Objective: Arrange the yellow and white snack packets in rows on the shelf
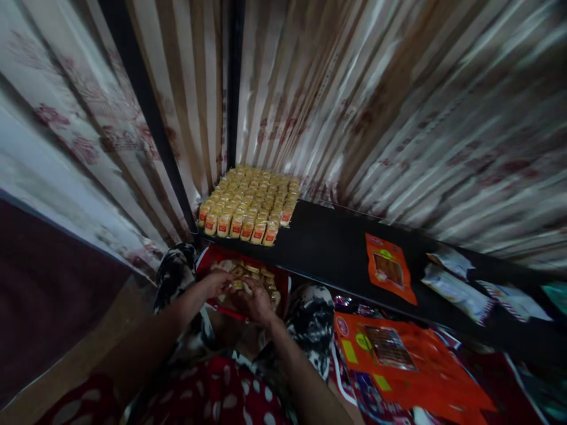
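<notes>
Between my knees sits a red bag [284, 284] with several small gold-wrapped snack packets [268, 274] inside. My left hand [219, 282] reaches into it from the left, fingers curled and closed at a packet [238, 284]. Opposite, my right hand [258, 300] is also closed, its fingers bent around packets close to my left fingertips. Dim light and blur partly hide the fingertips. Just beyond the bag, matching yellow packets with orange labels [245, 206] stand in tight rows on a black shelf [319, 236].
On the shelf to the right lie an orange pouch [390, 268] and white packets [458, 292]. Larger orange packaging [411, 366] is below, beside my right knee. A striped, printed plastic curtain [301, 88] hangs behind the shelf, with a dark post [234, 88] at the corner.
</notes>
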### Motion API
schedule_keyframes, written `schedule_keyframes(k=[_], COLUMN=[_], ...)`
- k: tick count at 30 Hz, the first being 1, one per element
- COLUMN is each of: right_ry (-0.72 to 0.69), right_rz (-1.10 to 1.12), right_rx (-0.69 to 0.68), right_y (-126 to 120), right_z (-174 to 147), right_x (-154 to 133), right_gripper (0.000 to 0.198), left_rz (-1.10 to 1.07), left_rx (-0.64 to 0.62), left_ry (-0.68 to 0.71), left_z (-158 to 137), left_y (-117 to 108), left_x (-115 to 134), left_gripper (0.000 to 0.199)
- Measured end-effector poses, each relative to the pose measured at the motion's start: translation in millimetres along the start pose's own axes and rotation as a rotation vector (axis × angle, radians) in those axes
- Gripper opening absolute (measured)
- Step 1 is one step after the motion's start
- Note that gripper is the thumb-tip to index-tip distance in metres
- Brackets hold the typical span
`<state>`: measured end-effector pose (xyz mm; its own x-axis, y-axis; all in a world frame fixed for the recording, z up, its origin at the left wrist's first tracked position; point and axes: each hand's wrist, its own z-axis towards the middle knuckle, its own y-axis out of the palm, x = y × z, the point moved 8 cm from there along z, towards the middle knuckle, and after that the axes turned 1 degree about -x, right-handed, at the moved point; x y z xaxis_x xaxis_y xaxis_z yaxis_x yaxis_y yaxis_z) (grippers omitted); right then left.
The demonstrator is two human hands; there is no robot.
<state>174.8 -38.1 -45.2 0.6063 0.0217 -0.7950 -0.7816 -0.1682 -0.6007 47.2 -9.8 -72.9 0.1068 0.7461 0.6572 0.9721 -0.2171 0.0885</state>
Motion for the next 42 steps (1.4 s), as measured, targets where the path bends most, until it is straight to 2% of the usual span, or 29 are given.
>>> schedule_keyframes(k=[3,8,11,14,20,25,29,31,36,42], right_ry=[0.027,0.074,0.052,0.026,-0.006,-0.011,0.005,0.017,0.060,0.076], right_rz=[0.039,0.159,0.232,0.290,0.422,0.496,0.469,0.416,0.227,0.143], right_rx=[0.081,0.159,0.174,0.231,0.318,0.344,0.459,0.520,0.574,0.556], right_y=[-19.5,-55.0,-73.7,-91.5,-114.4,-133.6,-160.4,-173.3,-191.3,-193.1], right_z=[-4.5,-11.6,-13.5,-13.9,-8.8,-0.4,13.0,24.0,60.3,97.0], right_x=[2.2,-0.8,-7.4,-10.3,2.7,14.6,25.9,32.7,41.9,40.0], right_gripper=[0.031,0.033,0.036,0.034,0.036,0.036,0.034,0.036,0.035,0.036], left_rz=[-0.026,-0.045,0.013,0.142,0.319,0.389,0.392,0.377,0.316,0.200], left_rx=[-0.028,-0.082,-0.153,-0.171,0.031,0.106,0.218,0.217,0.107,0.089], left_ry=[-0.015,0.088,0.232,0.425,0.616,0.689,0.791,0.840,0.826,0.708], left_z=[-5.9,-23.2,-35.6,-45.0,-37.7,-27.9,-33.3,-37.1,-26.0,9.0], left_y=[11.9,31.7,47.7,65.6,92.4,115.2,126.3,135.4,161.3,168.5], left_x=[9.3,33.7,51.5,69.1,93.6,113.0,128.4,133.9,140.4,143.7], left_gripper=[0.010,0.010,0.009,0.020,0.012,0.019,0.032,0.033,0.036,0.046])
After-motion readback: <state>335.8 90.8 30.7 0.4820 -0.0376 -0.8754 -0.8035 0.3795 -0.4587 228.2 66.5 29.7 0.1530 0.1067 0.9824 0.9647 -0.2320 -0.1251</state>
